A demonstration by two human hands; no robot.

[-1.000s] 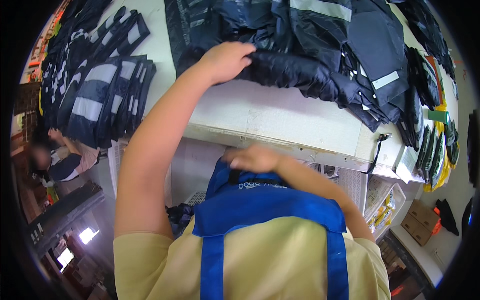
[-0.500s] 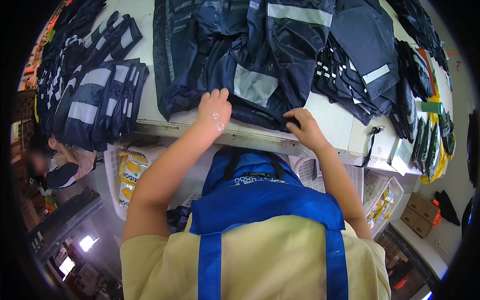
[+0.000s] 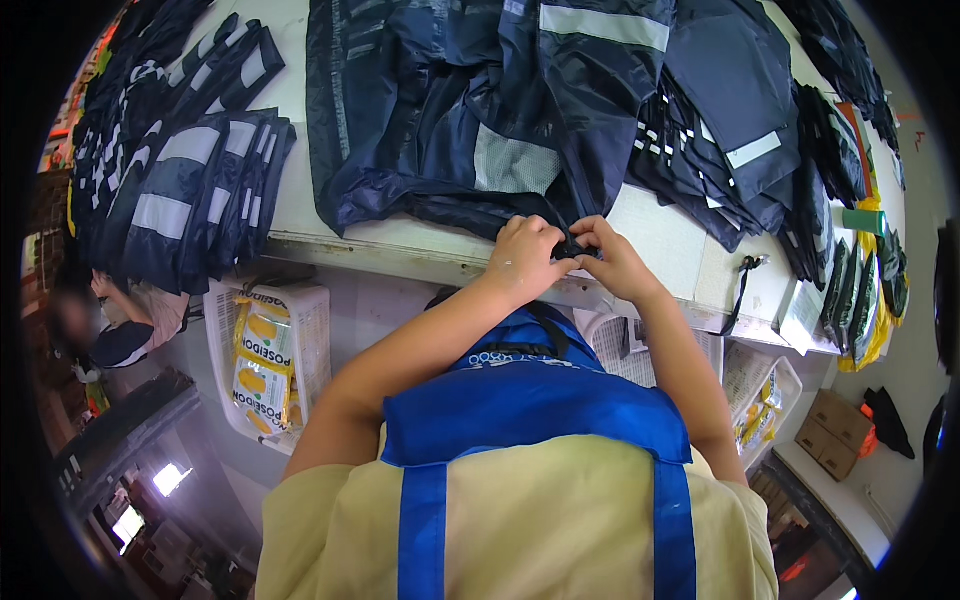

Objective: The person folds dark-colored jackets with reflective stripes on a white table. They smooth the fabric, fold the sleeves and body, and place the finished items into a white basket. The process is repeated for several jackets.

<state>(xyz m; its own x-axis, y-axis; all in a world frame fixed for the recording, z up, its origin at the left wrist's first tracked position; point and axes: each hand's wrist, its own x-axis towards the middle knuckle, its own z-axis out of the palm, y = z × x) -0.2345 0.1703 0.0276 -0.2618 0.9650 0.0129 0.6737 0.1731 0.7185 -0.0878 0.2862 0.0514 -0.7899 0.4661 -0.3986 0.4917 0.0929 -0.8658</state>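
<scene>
A dark navy rain jacket (image 3: 420, 130) with a pale reflective strip (image 3: 605, 27) and a grey mesh patch (image 3: 515, 162) lies spread over the table. At its near edge, towards the right corner, my left hand (image 3: 527, 258) and my right hand (image 3: 612, 262) meet. The fingers of both pinch the jacket's bunched dark hem. The fingertips almost touch, and the small piece of fabric between them is partly hidden.
Folded dark garments with reflective strips (image 3: 175, 190) are piled at the left. A stack of dark pieces (image 3: 735, 110) lies right of the jacket. White baskets (image 3: 312, 350) with yellow packets stand below the table edge (image 3: 375, 256). Another person (image 3: 135, 325) sits at the far left.
My left hand has moved right along the hem and come up beside my right hand. The right hand has stayed near the corner, and the hem there is more gathered.
</scene>
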